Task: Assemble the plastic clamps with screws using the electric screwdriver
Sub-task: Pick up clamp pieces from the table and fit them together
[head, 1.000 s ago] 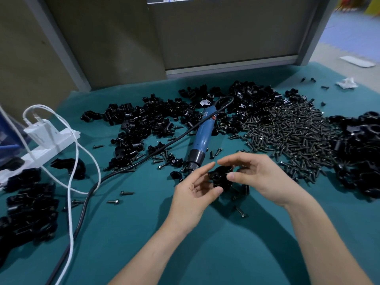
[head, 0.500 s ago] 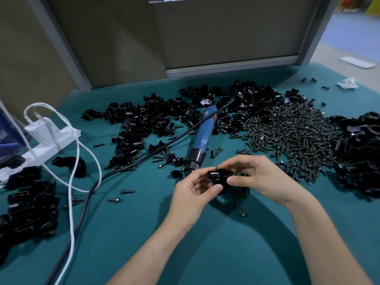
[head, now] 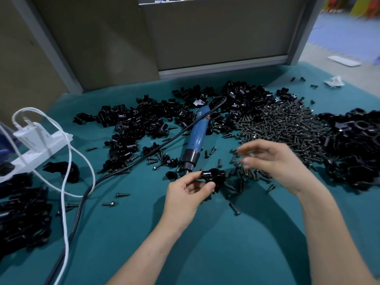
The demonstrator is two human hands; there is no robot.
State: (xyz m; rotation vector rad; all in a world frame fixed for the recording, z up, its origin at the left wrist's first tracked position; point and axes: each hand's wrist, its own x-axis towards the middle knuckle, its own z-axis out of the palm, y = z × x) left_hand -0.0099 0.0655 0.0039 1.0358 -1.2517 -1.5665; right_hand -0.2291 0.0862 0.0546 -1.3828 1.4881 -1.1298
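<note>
Head view: table (head: 127,239) under teal cloth, much of it strewn with parts; heap of black clamp pieces (head: 135,124) across the far middle, a second dark heap (head: 353,149) at the right edge, a stack of black pieces (head: 22,214) at the near left, possibly finished ones, too dark to tell; screw heap (head: 283,128) between the two far heaps, large, so most of the job is judged left to do; power strip (head: 39,145) with white cable (head: 67,182) at left, well apart from the work; screwdriver (head: 196,138) lying untouched, tip toward the person, black cord (head: 144,159) trailing to the near left; left hand (head: 185,194) grips one clamp (head: 213,176) between thumb and fingers, near the screwdriver tip; no screw visible in it; right hand (head: 273,159) over the near edge of the screw heap, fingers bent, blurred; cannot tell whether it pinches a screw; stray screws (head: 234,208) lie around both hands, a likely nuisance when setting the clamp down.
</note>
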